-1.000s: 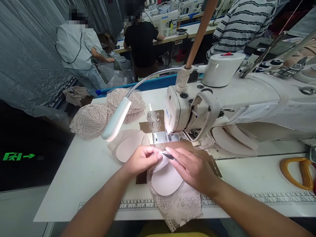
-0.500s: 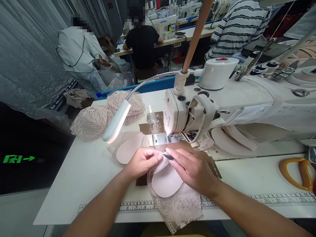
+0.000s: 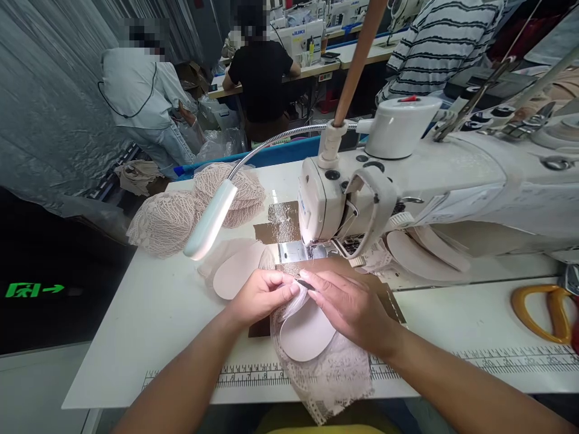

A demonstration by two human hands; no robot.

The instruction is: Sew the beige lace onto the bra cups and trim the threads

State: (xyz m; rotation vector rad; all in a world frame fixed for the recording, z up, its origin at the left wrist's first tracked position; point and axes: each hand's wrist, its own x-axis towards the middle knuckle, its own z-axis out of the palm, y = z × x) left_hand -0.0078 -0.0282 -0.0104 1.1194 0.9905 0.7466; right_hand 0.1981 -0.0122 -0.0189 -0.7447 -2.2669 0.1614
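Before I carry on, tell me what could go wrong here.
The small dark tool in the right hand sits very near the left hand, so a slip might nick a finger. Its tip could also snag the thin lace. And the lace hangs over the front edge of the table, where it might get caught or tugged.

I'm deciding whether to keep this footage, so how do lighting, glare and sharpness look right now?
Head view, centre: bare left hand and bare right hand brightly lit, glare speckling the shiny brown sheet; head view, left: black panel nearly featureless, glowing green exit sign standing out; head view, top: two workers' heads pixelated.
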